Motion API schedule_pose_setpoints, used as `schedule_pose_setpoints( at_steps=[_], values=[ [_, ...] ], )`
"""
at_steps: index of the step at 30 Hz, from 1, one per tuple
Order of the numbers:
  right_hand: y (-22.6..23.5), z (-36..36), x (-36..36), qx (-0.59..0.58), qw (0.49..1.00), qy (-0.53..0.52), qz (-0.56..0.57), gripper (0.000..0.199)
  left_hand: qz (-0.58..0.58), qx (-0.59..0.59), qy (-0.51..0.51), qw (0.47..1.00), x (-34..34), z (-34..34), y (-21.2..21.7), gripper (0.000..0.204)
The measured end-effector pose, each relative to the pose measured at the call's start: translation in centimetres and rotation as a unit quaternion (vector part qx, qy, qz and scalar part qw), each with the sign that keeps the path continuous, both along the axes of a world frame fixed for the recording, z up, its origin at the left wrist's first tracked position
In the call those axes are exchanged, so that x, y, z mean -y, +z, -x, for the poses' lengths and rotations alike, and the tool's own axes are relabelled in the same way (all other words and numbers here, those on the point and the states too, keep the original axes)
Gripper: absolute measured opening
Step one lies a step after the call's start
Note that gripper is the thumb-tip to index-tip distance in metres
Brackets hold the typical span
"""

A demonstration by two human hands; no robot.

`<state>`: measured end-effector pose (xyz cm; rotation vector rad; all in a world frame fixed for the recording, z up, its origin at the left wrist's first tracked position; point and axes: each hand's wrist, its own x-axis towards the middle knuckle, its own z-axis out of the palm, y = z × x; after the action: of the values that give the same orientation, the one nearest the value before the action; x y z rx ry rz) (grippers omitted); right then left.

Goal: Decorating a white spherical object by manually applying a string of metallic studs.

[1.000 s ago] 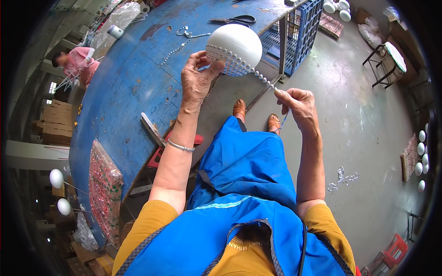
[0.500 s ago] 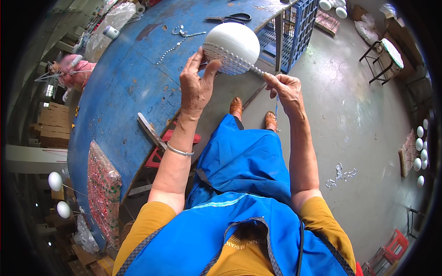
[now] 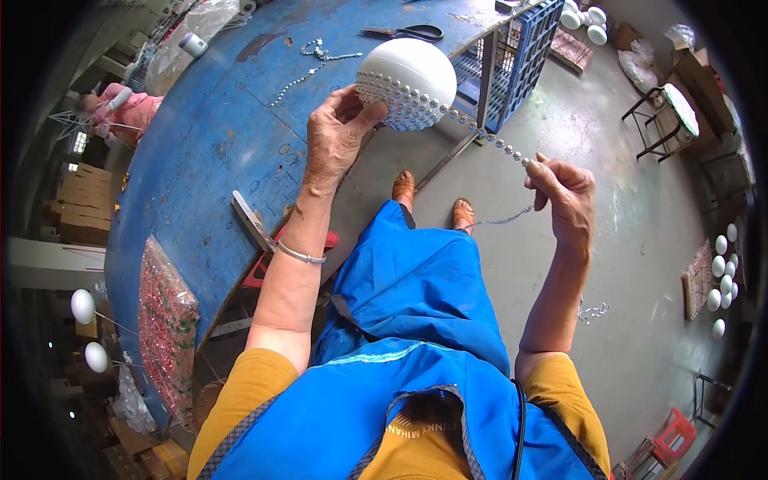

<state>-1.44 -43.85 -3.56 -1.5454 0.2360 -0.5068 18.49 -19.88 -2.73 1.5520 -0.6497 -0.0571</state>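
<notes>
A smooth white ball (image 3: 412, 70), its lower part wrapped in rows of silver beads, is held up beyond the table's near edge. Around its lower left side curl the fingers of my left hand (image 3: 340, 132), with the thumb pressed on the beaded rows. From the ball's right side a silver bead string (image 3: 490, 138) runs taut, down to my right hand (image 3: 566, 192). Thumb and fingers of that hand pinch the string, and its loose tail hangs below toward my feet.
On the blue table (image 3: 232, 160) lie black scissors (image 3: 404, 33) and a short bead strand (image 3: 308, 70). A blue crate (image 3: 524, 64) stands beside the table. Right of it is a stool (image 3: 668, 120). Another person in pink (image 3: 132, 112) is at the far left.
My right hand has moved right and slightly down, away from the ball, stretching out a longer length of bead string. My left hand still holds the ball.
</notes>
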Motion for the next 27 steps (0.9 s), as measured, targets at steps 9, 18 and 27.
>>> schedule_pose_setpoints(
  at_steps=[9, 18, 27],
  values=[
    [-3.5, -4.1, -1.0, -0.031, 0.996, 0.022, -0.086, 0.031, 0.042, -0.009, 0.025, 0.999, -0.2, 0.3, -0.2, 0.056],
    [-3.5, -5.6, -1.0, -0.028, 0.994, 0.043, -0.094, 0.031, 0.071, -0.024, 0.034, 0.997, 0.8, 1.7, 0.8, 0.066],
    [-2.1, -4.7, -0.4, -0.015, 0.996, 0.038, -0.076, 0.03, -0.012, -0.145, 0.0, 0.989, 0.3, 0.7, 1.6, 0.089]
  ],
)
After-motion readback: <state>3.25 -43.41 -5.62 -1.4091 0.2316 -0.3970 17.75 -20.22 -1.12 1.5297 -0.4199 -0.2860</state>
